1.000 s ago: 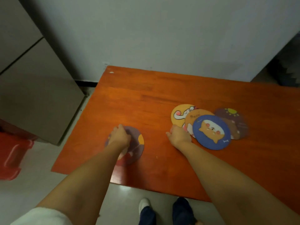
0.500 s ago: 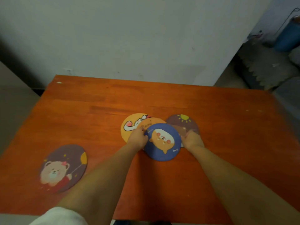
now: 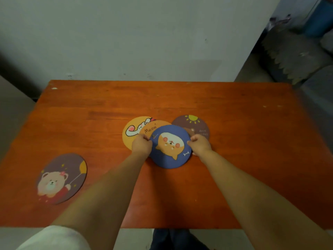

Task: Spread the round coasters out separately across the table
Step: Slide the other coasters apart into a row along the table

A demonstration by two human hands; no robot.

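A blue dog coaster (image 3: 170,147) tops an overlapping pile in the middle of the orange table (image 3: 252,141). My left hand (image 3: 141,145) pinches its left edge and my right hand (image 3: 199,143) pinches its right edge. Under it lie an orange "Meow" coaster (image 3: 152,128), a yellow cat coaster (image 3: 132,131) to the left and a brown sun coaster (image 3: 193,124) to the right. A brown bear coaster (image 3: 61,178) lies alone at the table's front left.
A white wall (image 3: 144,42) stands behind the table's far edge. A grey cabinet (image 3: 10,112) is at the left. Dark clutter and a blue container (image 3: 320,20) are on the floor at the far right. My feet (image 3: 173,239) show below the front edge.
My left hand left the bear coaster at the front left and came to the pile. Both hands now grip the blue dog coaster's edges. The view swung to the right.
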